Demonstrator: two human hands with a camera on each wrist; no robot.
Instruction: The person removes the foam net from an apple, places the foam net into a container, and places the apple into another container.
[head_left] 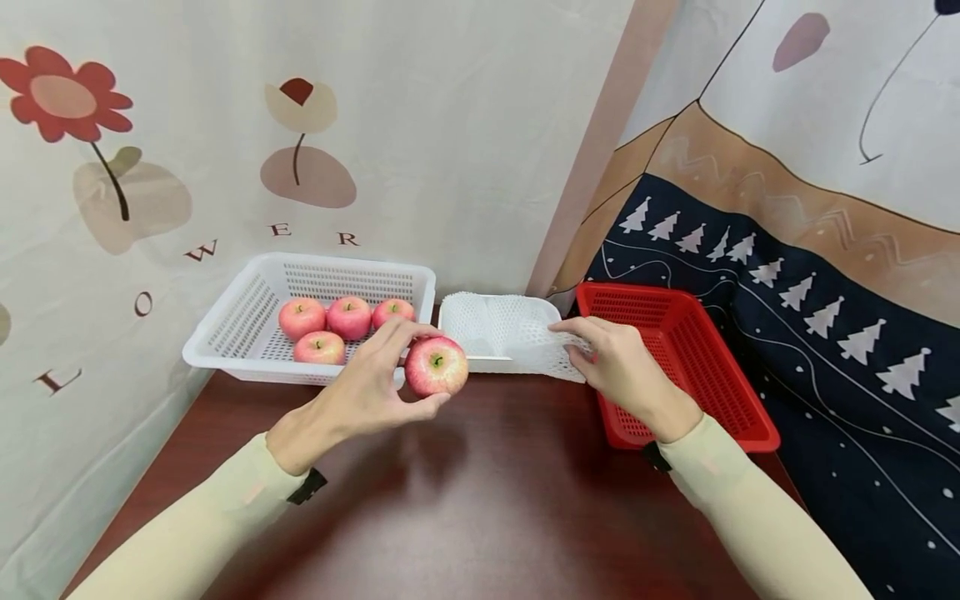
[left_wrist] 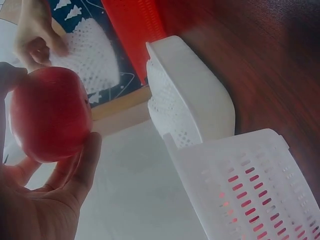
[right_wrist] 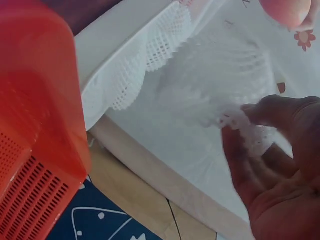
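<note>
My left hand (head_left: 367, 387) grips a red and yellow apple (head_left: 437, 367) above the table, its stem end toward the head camera. In the left wrist view the same apple (left_wrist: 52, 115) sits between thumb and fingers. My right hand (head_left: 626, 367) pinches a white foam net sleeve (head_left: 551, 354) by one end. That sleeve (right_wrist: 220, 75) hangs limp and flared from the fingertips in the right wrist view. Behind the hands stands a small white tray (head_left: 480, 365) with more foam nets (head_left: 480, 317) in it.
A white perforated basket (head_left: 240, 371) on the left holds several apples (head_left: 349, 318). On the right is a red perforated basket (head_left: 720, 367), under and beside my right forearm. All stand on a dark brown table (head_left: 480, 500), with printed curtains (head_left: 465, 150) behind.
</note>
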